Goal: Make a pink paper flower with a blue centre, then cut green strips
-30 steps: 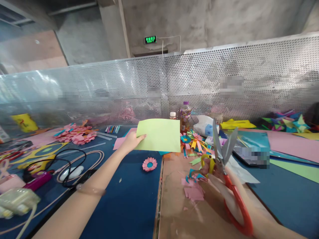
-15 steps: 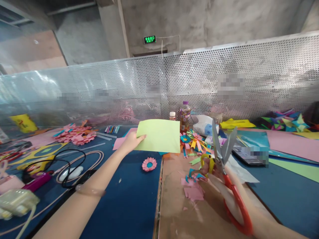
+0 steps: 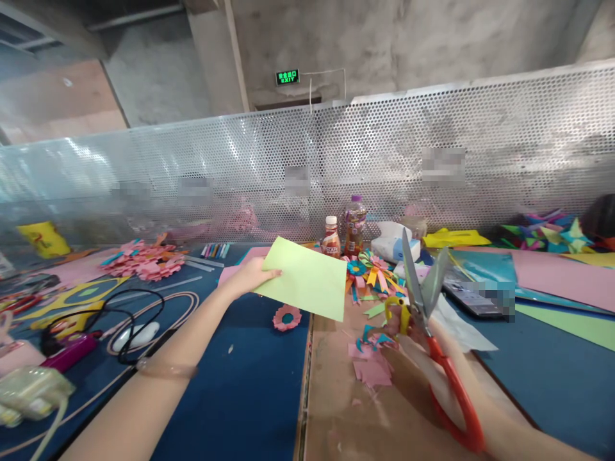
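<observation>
Two hands are in view. Left hand (image 3: 247, 276) is pinched shut on the left edge of a light green paper sheet (image 3: 307, 282), holding it tilted above the tabletop (image 3: 250, 397). Right hand (image 3: 444, 387) is closed through the orange handles of the scissors (image 3: 425, 320) — blades parted in a V, tips pointing up, just right of the sheet and apart from it. Under the sheet's lower edge lies a pink paper flower (image 3: 287, 317); pink paper scraps (image 3: 372, 368) lie on the brown board (image 3: 346, 419) beside the right hand. Two bottles (image 3: 354, 225) stand behind the sheet — a perforated metal screen (image 3: 384, 160) rises behind them
</observation>
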Demonstrator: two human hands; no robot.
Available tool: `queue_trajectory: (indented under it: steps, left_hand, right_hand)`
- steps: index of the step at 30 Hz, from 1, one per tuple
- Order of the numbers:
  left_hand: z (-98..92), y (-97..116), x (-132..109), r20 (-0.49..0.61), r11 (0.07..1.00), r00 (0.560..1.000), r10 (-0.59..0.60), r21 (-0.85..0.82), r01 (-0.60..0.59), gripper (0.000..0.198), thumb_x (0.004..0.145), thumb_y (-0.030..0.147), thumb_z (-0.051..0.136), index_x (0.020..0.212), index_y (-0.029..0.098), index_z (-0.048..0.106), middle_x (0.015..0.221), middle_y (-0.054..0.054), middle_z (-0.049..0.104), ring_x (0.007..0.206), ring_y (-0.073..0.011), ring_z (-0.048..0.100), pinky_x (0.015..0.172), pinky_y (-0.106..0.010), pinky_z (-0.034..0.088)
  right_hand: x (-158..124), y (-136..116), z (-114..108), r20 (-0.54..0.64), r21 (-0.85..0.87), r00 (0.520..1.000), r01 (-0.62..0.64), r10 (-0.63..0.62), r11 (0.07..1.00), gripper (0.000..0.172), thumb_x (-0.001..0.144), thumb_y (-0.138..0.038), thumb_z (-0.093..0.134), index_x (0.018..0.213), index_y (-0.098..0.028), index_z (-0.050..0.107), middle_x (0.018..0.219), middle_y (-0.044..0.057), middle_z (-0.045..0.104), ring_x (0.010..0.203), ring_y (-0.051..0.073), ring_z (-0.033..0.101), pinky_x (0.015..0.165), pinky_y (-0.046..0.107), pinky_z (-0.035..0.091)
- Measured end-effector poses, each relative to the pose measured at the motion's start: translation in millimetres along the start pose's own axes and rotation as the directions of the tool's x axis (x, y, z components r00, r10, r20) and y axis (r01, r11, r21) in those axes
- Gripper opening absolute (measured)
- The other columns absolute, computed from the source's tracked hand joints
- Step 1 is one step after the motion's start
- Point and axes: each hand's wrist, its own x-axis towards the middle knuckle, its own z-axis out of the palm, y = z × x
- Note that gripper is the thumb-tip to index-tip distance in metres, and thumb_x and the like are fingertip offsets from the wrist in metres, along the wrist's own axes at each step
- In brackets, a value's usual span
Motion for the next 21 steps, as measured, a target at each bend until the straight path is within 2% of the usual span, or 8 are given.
queue_trajectory:
  steps: [2, 4, 7, 10, 13, 15, 18, 21]
  left_hand:
    - [2.3, -2, 2, -0.012, 0.999, 1.0, 0.014, 0.03, -0.013, 0.045, 0.071, 0.045, 0.057, 0.107, 0.017, 0.064, 0.096, -0.005, 0.071, 0.081, -0.0238, 0.067, 0.062, -0.028, 0.051]
    - [5.3, -5, 5, -0.046, 0.996, 0.998, 0.031, 0.086, -0.027, 0.044, 0.072, 0.044, 0.057, 0.104, 0.016, 0.065, 0.093, -0.006, 0.072, 0.077, -0.0237, 0.067, 0.059, -0.028, 0.05]
    - [9.8, -7, 10, -0.133, 0.989, 0.99, 0.052, 0.141, -0.033, 0.042, 0.073, 0.047, 0.055, 0.097, 0.016, 0.068, 0.089, -0.007, 0.072, 0.078, -0.0246, 0.066, 0.059, -0.028, 0.05]
    - [12.8, -7, 18, -0.201, 0.98, 0.974, 0.101, 0.19, -0.063, 0.043, 0.074, 0.049, 0.053, 0.098, 0.016, 0.068, 0.091, -0.008, 0.072, 0.082, -0.0257, 0.066, 0.063, -0.029, 0.05]
    - [14.1, -3, 29, -0.209, 0.955, 0.958, 0.196, 0.261, -0.138, 0.043, 0.077, 0.046, 0.051, 0.107, 0.018, 0.065, 0.1, -0.008, 0.07, 0.089, -0.0253, 0.065, 0.072, -0.029, 0.048]
    - [14.2, -2, 36, -0.193, 0.941, 0.951, 0.24, 0.287, -0.179, 0.043, 0.079, 0.043, 0.05, 0.112, 0.019, 0.063, 0.104, -0.007, 0.069, 0.092, -0.0247, 0.064, 0.076, -0.029, 0.047]
    - [14.4, -1, 47, -0.17, 0.929, 0.949, 0.266, 0.306, -0.206, 0.046, 0.08, 0.042, 0.05, 0.117, 0.018, 0.06, 0.106, -0.008, 0.068, 0.094, -0.0247, 0.063, 0.077, -0.028, 0.046]
    - [15.2, -1, 55, -0.184, 0.927, 0.948, 0.259, 0.325, -0.19, 0.047, 0.08, 0.043, 0.05, 0.117, 0.017, 0.06, 0.104, -0.008, 0.069, 0.093, -0.0249, 0.064, 0.075, -0.027, 0.046]
  right_hand:
    - [0, -1, 2, 0.075, 0.036, 0.997, -0.036, 0.033, 0.999, 0.032, 0.068, -0.033, 0.056, 0.099, -0.03, 0.062, 0.096, 0.002, 0.07, 0.092, 0.029, 0.065, 0.081, 0.035, 0.054]
    - [0, -4, 4, 0.1, 0.107, 0.995, -0.035, 0.024, 0.994, 0.034, 0.069, -0.032, 0.054, 0.102, -0.029, 0.059, 0.101, 0.001, 0.069, 0.091, 0.026, 0.065, 0.081, 0.032, 0.054]
    - [2, -10, 4, 0.066, 0.098, 0.998, -0.025, 0.019, 0.995, 0.025, 0.067, -0.033, 0.056, 0.09, -0.027, 0.062, 0.09, 0.002, 0.071, 0.08, 0.026, 0.067, 0.073, 0.032, 0.056]
    - [6, -18, 3, 0.065, 0.062, 0.998, -0.025, 0.021, 0.998, 0.02, 0.066, -0.035, 0.056, 0.083, -0.025, 0.061, 0.079, 0.003, 0.071, 0.073, 0.026, 0.067, 0.065, 0.031, 0.057]
    - [8, -23, 4, 0.07, 0.084, 0.998, -0.013, 0.007, 0.996, 0.021, 0.067, -0.036, 0.053, 0.084, -0.025, 0.058, 0.078, 0.003, 0.07, 0.076, 0.025, 0.067, 0.066, 0.03, 0.057]
    - [9, -24, 5, 0.08, 0.081, 0.996, -0.043, 0.037, 0.996, 0.015, 0.068, -0.036, 0.051, 0.079, -0.025, 0.055, 0.072, 0.002, 0.066, 0.07, 0.023, 0.066, 0.062, 0.029, 0.057]
    - [9, -21, 7, 0.138, 0.053, 0.986, -0.099, 0.091, 0.994, 0.011, 0.071, -0.036, 0.049, 0.072, -0.025, 0.05, 0.063, 0.001, 0.059, 0.059, 0.021, 0.061, 0.054, 0.028, 0.055]
    - [8, -13, 10, 0.187, 0.101, 0.978, -0.112, 0.091, 0.989, 0.012, 0.073, -0.036, 0.049, 0.078, -0.025, 0.051, 0.067, 0.0, 0.058, 0.061, 0.02, 0.06, 0.056, 0.028, 0.054]
